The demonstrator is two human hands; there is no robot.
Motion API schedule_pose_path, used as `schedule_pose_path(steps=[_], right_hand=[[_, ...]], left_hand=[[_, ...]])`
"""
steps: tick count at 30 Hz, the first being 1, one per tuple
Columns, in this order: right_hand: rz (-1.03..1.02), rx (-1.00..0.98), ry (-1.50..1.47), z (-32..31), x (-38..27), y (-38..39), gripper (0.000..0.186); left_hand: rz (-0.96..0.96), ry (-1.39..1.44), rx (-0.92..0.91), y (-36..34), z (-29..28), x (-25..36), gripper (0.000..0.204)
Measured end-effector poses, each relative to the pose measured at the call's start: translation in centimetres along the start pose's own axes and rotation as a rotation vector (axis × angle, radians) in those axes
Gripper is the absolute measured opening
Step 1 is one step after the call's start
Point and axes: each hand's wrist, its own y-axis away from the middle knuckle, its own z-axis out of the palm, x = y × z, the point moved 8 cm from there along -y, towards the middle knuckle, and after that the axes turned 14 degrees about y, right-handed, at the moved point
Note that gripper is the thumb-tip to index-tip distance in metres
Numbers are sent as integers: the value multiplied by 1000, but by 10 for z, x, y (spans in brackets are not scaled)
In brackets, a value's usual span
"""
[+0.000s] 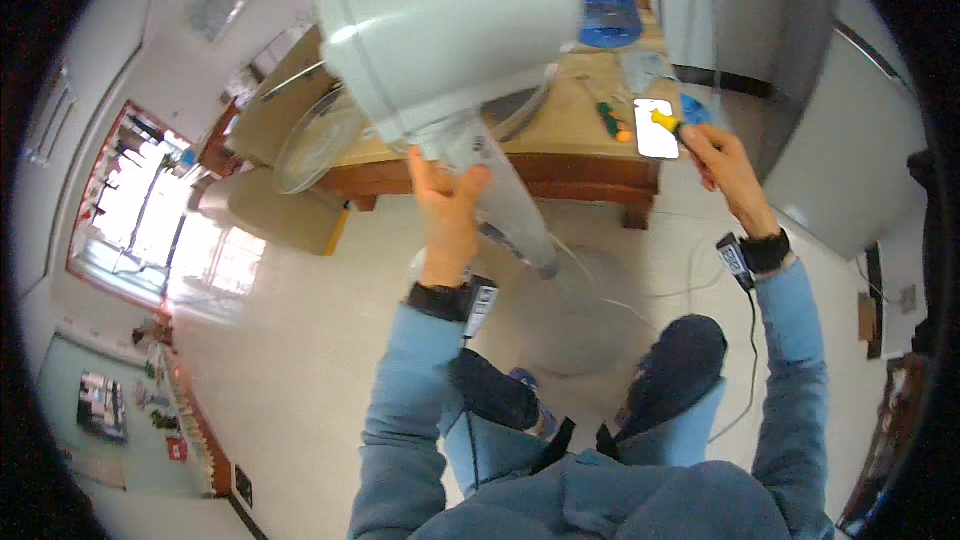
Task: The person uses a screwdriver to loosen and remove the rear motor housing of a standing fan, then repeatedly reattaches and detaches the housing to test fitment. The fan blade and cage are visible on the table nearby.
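A pale standing fan with a large rounded motor housing (450,25) leans across the middle, its grey pole (515,205) running down to a round base (575,330) on the floor. My left hand (447,205) is closed round the neck just under the housing, thumb toward the pole. My right hand (722,168) is closed on a yellow-and-black screwdriver (664,121), held over a phone (656,145) with a lit white screen. The screwdriver's shaft cannot be made out.
On the wooden table (560,165) lie a green-and-orange-handled tool (608,121) and a plastic bag (645,70). A blue water bottle (610,0) stands behind. A round fan grille (315,145) rests at the table's left. A cable (690,290) crosses the floor.
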Motion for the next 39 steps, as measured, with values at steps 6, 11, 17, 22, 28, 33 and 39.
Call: schedule_pose_path(steps=[6, 11, 17, 22, 28, 33, 39], right_hand=[[198, -110, -343, 69, 46, -37, 43], [-185, 258, 660, 160, 48, -151, 44], [-362, 311, 919, 194, 44, -187, 38], [-406, 440, 1305, 135, 24, -159, 35], [-338, 343, 1364, 135, 39, -165, 31], [-330, 483, 890, 102, 8, -133, 25], [-245, -118, 29, 22, -47, 5, 31]], left_hand=[[37, 113, -58, 2, 15, 6, 81], [-9, -7, -41, 6, 11, 7, 72], [32, 62, -108, 4, 16, 4, 70], [60, 61, -95, 5, 18, 5, 67], [63, 28, -117, 2, 22, 9, 63], [-40, 125, -110, 2, 22, 7, 64], [-45, 167, -91, 5, 24, 11, 56]])
